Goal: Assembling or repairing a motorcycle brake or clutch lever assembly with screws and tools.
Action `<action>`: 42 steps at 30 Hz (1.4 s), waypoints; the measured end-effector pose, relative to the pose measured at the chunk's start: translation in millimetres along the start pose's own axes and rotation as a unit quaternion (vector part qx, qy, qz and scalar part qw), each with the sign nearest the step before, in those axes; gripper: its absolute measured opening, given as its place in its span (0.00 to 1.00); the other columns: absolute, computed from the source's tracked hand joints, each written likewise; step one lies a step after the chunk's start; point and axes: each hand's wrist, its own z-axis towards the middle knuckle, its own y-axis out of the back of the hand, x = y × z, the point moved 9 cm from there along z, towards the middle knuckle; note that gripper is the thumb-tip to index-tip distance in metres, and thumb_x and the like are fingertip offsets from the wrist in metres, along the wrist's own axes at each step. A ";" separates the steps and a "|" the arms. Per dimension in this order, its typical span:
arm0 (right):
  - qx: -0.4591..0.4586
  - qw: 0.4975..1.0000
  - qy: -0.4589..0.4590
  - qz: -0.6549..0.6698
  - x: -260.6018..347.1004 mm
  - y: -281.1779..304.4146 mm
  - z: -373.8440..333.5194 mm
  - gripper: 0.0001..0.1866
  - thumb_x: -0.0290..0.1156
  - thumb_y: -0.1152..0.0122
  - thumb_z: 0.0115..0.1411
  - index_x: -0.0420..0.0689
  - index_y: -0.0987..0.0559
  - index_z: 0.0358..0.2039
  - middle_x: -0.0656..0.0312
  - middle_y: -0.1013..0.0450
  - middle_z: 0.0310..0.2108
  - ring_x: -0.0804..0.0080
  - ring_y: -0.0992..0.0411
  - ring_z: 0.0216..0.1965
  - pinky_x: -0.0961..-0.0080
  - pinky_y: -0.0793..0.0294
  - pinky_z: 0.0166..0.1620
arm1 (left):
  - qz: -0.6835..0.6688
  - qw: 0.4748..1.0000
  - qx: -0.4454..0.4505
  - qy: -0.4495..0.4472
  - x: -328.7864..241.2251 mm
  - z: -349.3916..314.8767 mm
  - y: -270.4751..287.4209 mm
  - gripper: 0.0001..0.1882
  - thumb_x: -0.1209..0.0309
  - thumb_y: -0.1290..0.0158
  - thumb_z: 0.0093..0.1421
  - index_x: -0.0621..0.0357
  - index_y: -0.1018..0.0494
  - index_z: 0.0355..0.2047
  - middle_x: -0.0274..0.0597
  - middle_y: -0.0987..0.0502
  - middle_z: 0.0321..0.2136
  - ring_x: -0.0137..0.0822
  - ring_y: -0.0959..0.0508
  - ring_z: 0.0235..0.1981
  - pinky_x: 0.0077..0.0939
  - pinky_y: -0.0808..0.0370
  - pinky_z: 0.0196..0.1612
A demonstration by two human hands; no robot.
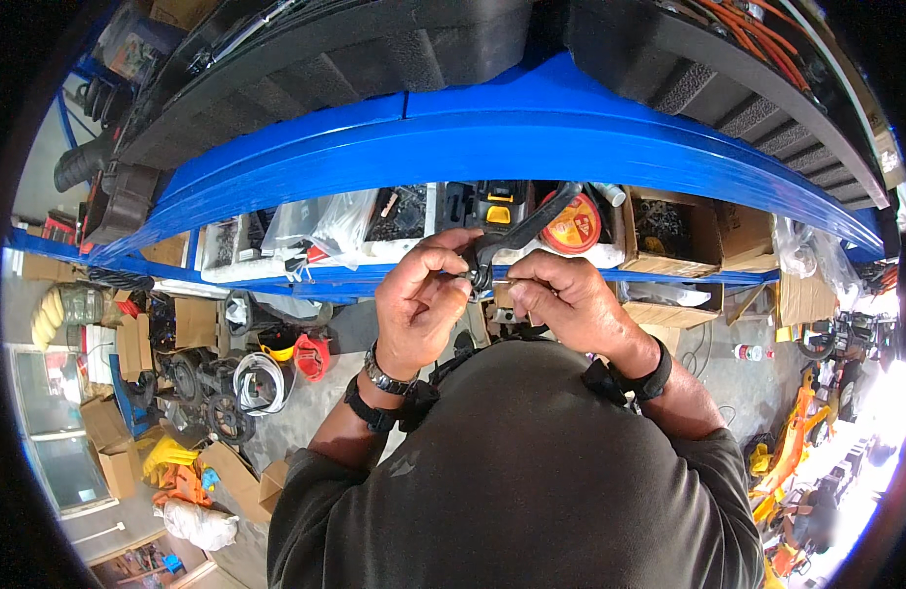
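In front of my chest, my left hand (416,306) has its fingers closed round a black brake lever (533,228). The lever's long blade points up and to the right, over the shelf edge. Its small clamp end (480,273) sits by my left fingertips. Just right of it, my right hand (573,306) is pinched, thumb against forefinger. Something thin and metallic seems to show between the hands, but it is too small to name. A wristwatch (388,379) and a black band are on my left wrist; another black band (649,375) circles the right.
A blue shelf beam (473,147) crosses ahead, with large black bins (345,83) above. Below it stand a cardboard box of small parts (669,236), a round red-orange container (571,226) and a black-and-yellow item (496,208). Coiled white hose (261,383) lies at the left.
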 end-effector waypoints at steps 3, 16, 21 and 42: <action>0.001 1.000 -0.001 -0.011 2.9 0.4 0.8 0.06 0.25 0.40 0.61 0.38 0.23 0.38 0.61 0.28 0.25 0.77 0.30 0.27 0.75 0.30 0.31 | 0.000 1.000 0.006 -0.005 0.2 -0.5 1.2 0.10 0.88 0.52 0.57 0.66 0.30 0.38 0.54 0.30 0.53 0.22 0.30 0.39 0.15 0.31 0.35; -0.022 0.997 0.077 0.018 10.8 -4.3 6.7 0.15 0.20 0.41 0.61 0.37 0.30 0.48 0.61 0.24 0.31 0.83 0.27 0.29 0.83 0.25 0.31 | -0.052 0.997 -0.056 0.009 20.1 -1.4 21.1 0.10 0.85 0.51 0.56 0.66 0.29 0.39 0.60 0.28 0.51 0.42 0.27 0.53 0.37 0.33 0.58; -0.045 0.991 0.120 0.034 16.0 -3.3 7.3 0.16 0.17 0.44 0.61 0.37 0.31 0.50 0.57 0.22 0.34 0.80 0.25 0.31 0.81 0.24 0.32 | -0.029 0.997 -0.061 -0.028 11.0 0.4 21.0 0.09 0.85 0.51 0.56 0.65 0.29 0.39 0.60 0.27 0.51 0.42 0.26 0.53 0.38 0.32 0.58; -0.014 0.999 0.039 0.028 11.5 -6.2 7.9 0.10 0.19 0.49 0.64 0.37 0.32 0.45 0.56 0.23 0.35 0.80 0.26 0.27 0.81 0.24 0.30 | 0.005 0.998 -0.052 -0.025 7.1 -1.4 16.4 0.10 0.85 0.50 0.58 0.65 0.28 0.39 0.56 0.28 0.51 0.26 0.28 0.41 0.20 0.29 0.40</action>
